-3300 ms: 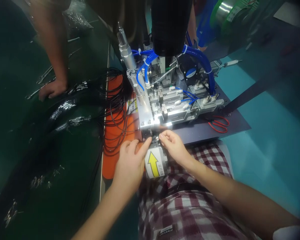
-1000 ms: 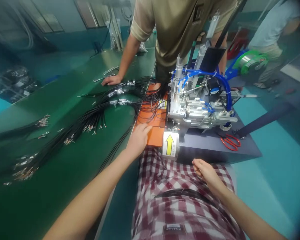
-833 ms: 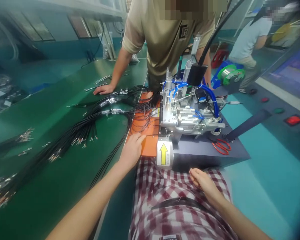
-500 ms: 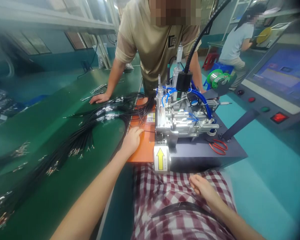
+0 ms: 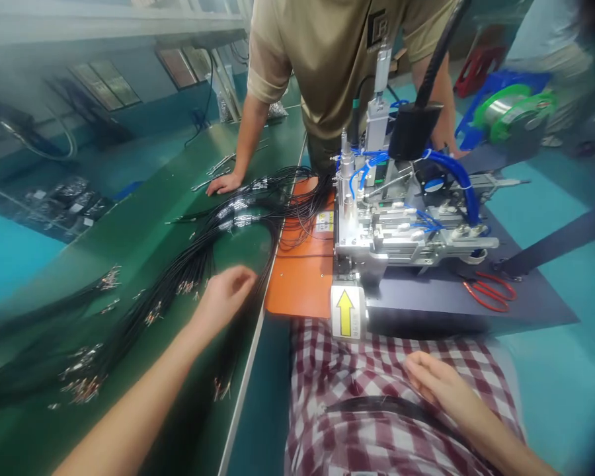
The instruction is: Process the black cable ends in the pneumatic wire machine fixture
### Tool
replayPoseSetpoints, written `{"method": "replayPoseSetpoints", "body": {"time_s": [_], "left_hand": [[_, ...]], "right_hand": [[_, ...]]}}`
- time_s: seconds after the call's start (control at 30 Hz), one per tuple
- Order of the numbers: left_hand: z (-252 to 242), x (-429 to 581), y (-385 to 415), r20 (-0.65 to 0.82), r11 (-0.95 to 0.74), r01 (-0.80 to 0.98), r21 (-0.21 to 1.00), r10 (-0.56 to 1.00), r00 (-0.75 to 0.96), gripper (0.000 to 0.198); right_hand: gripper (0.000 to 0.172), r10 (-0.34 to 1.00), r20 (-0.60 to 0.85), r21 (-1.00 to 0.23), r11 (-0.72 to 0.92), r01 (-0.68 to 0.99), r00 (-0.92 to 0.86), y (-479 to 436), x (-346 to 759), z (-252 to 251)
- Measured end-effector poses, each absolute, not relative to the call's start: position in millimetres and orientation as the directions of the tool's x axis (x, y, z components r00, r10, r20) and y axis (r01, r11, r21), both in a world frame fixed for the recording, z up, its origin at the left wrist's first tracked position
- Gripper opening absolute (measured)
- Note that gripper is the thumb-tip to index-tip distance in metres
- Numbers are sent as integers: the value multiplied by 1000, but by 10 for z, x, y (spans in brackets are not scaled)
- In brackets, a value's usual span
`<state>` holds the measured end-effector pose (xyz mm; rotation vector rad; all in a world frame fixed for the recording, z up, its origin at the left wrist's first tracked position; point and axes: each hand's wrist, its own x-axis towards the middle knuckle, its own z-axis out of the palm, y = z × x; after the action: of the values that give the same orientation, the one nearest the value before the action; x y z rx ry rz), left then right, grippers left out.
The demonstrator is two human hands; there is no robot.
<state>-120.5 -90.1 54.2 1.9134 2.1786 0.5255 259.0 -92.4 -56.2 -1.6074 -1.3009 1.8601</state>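
Note:
Over the green table, my left hand (image 5: 224, 295) has its fingers curled with the tips brought together. Whatever they may hold is too small or blurred to make out. Just beside its fingertips hang black cables (image 5: 268, 254) that bend down toward me. A large bundle of black cables (image 5: 178, 254) with stripped ends lies left of the hand. My right hand (image 5: 434, 377) is low over the checked cloth (image 5: 371, 430) on my lap, its fingers loosely closed with nothing visible in them. In front of me stands a metal machine (image 5: 406, 231) with blue air hoses.
An orange plate (image 5: 297, 291) lies between the green table (image 5: 188, 410) and the machine. Red-handled pliers (image 5: 490, 291) rest on the machine's dark base. A green wire spool (image 5: 515, 112) is at the right. Across the table a person leans, a hand (image 5: 225, 184) flat beside the cables.
My left hand has moved left, off the orange plate and over the green table. My right hand stays over my lap. The view has turned left and down.

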Motion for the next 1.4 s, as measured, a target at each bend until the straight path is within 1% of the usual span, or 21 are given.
{"method": "replayPoseSetpoints", "body": {"time_s": [0.1, 0.2, 0.33, 0.5, 0.57, 0.6, 0.67, 0.73, 0.77, 0.83, 0.87, 0.9, 0.97, 1.0, 1.03, 1.07, 1.13, 1.2, 1.23, 1.33, 1.4], "left_hand": [[509, -1191, -1238, -70, 211, 918, 335, 977, -199, 22], [365, -1057, -1419, -64, 323, 905, 275, 946, -318, 21], [234, -942, -1470, -34, 437, 863, 253, 896, -443, 27], [382, -950, -1421, -94, 498, 827, 261, 866, -491, 14], [526, -895, -1352, -166, 500, 770, 397, 864, -476, 11], [598, -838, -1297, -224, 492, 689, 532, 866, -446, 15], [700, -667, -1142, -345, 444, 397, 803, 890, -297, 28], [713, -456, -955, -350, 372, 184, 910, 926, -141, 26], [686, -355, -865, -321, 328, 146, 933, 945, -69, 26], [592, -192, -725, -245, 235, 216, 948, 969, 18, 23], [543, -136, -681, -199, 172, 325, 930, 979, 50, 21], [502, -95, -656, -156, 102, 465, 879, 985, 78, 20], [468, -45, -639, -73, -53, 739, 671, 988, 137, 21], [475, -27, -635, -36, -126, 823, 553, 984, 175, 23], [493, -7, -627, -4, -193, 862, 468, 975, 221, 23], [517, 15, -610, 13, -255, 862, 438, 961, 278, 22], [556, 67, -549, -3, -319, 787, 528, 926, 377, 24], [557, 108, -475, -44, -294, 696, 656, 905, 424, 26], [541, 117, -443, -58, -270, 674, 688, 905, 421, 25], [464, 95, -397, -36, -247, 689, 681, 929, 369, 21], [423, 67, -401, -27, -242, 720, 650, 940, 340, 20]], "right_hand": [[41, 724, -601, -796, -504, 335, -338, -916, 2567, -481], [43, 712, -589, -804, -470, 364, -382, -895, 2520, -350], [41, 691, -583, -810, -448, 379, -428, -857, 2479, -190], [38, 682, -561, -823, -401, 402, -469, -803, 2455, 7], [35, 694, -537, -833, -344, 434, -480, -781, 2398, 127], [33, 694, -517, -841, -304, 447, -501, -767, 2351, 193], [27, 685, -461, -870, -222, 440, -564, -730, 2223, 313], [18, 690, -380, -912, -170, 372, -616, -678, 2077, 388], [22, 703, -322, -938, -143, 317, -634, -647, 2010, 399], [39, 757, -197, -971, -62, 233, -622, -576, 1911, 372], [41, 790, -160, -978, -47, 202, -591, -539, 1881, 339], [36, 825, -150, -982, -59, 181, -544, -502, 1864, 300], [17, 876, -209, -976, -161, 144, -434, -434, 1855, 222], [11, 885, -253, -967, -221, 125, -390, -403, 1856, 193], [11, 885, -288, -958, -269, 103, -367, -374, 1858, 173], [12, 882, -306, -951, -299, 76, -358, -344, 1861, 164], [14, 876, -306, -945, -326, 11, -373, -284, 1873, 172], [17, 868, -296, -940, -338, -37, -399, -222, 1911, 204], [20, 864, -296, -938, -343, -46, -407, -193, 1940, 222], [22, 867, -307, -942, -336, -6, -393, -124, 2039, 270], [17, 884, -302, -950, -311, 35, -357, -95, 2078, 287]]}}
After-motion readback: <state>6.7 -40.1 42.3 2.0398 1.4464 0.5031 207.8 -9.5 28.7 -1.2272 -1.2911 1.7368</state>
